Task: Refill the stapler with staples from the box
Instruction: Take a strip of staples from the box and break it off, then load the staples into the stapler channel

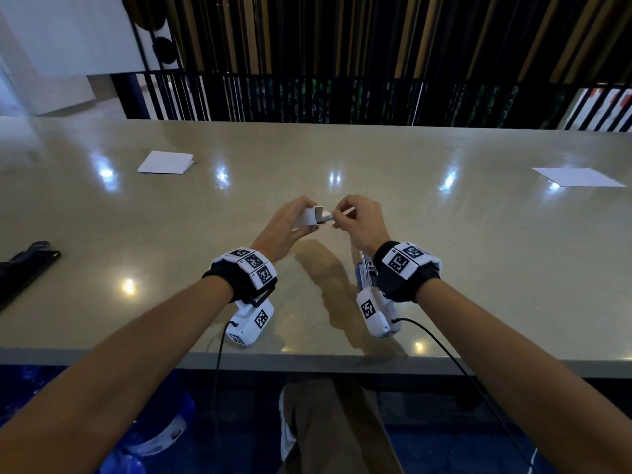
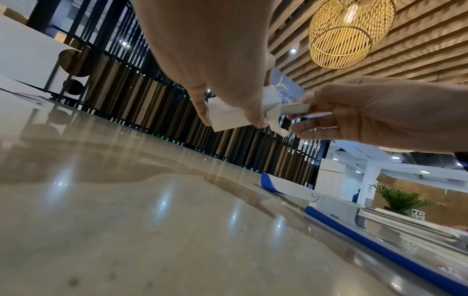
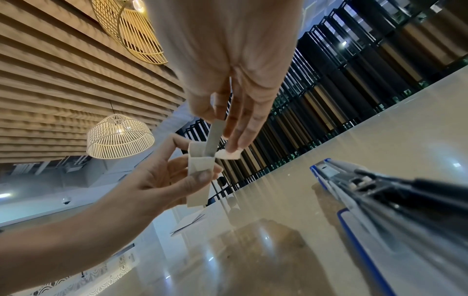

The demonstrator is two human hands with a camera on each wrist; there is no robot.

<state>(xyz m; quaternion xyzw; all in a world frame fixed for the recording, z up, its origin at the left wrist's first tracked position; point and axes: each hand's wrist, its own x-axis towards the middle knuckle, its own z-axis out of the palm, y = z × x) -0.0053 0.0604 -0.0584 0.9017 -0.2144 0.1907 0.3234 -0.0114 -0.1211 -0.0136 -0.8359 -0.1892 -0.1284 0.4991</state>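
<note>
My left hand (image 1: pixel 290 222) grips a small white staple box (image 1: pixel 307 218) above the table, its open end facing right. My right hand (image 1: pixel 355 220) pinches a grey strip of staples (image 3: pixel 214 138) that sticks halfway out of the box (image 3: pixel 200 162). In the left wrist view the strip (image 2: pixel 295 109) juts from the box (image 2: pixel 228 120) between thumb and forefinger. The blue and white stapler (image 3: pixel 367 192) lies opened on the table under my right wrist, its metal channel showing; in the head view only a bit of the stapler (image 1: pixel 365 268) is visible.
The beige glossy table (image 1: pixel 444 234) holds a folded white paper (image 1: pixel 166 162) at far left and a white sheet (image 1: pixel 578 176) at far right. A dark phone or case (image 1: pixel 24 271) lies at the left edge. A slatted railing stands behind the table.
</note>
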